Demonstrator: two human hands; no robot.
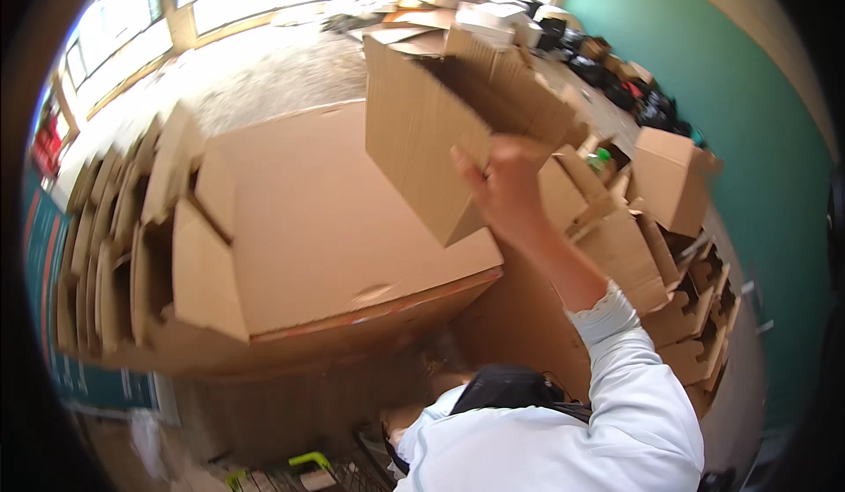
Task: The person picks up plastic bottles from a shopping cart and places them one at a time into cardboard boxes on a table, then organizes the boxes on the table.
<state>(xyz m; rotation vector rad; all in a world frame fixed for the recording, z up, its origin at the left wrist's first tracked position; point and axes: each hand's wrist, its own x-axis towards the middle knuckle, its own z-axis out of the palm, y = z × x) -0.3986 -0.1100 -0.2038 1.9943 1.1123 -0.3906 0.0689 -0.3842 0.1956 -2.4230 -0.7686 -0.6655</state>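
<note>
An open brown cardboard box (429,135) is tilted in the air above the right part of a large cardboard surface (299,219). My right hand (510,184) is closed on its near edge, with the thumb on the outer side wall and the fingers curled over the rim. The box's dark hollow faces up and away to the right. Low in the view, blurred skin beside my white left sleeve (431,417) is all I make out of my left arm; its fingers cannot be told apart.
Several open cardboard boxes (202,263) stand in a packed row on the left. More loose boxes (620,254) pile up on the right beside a green wall (757,184). Black bags (656,109) and flattened cardboard lie farther back. A green-trimmed crate or cart (308,461) sits at the bottom.
</note>
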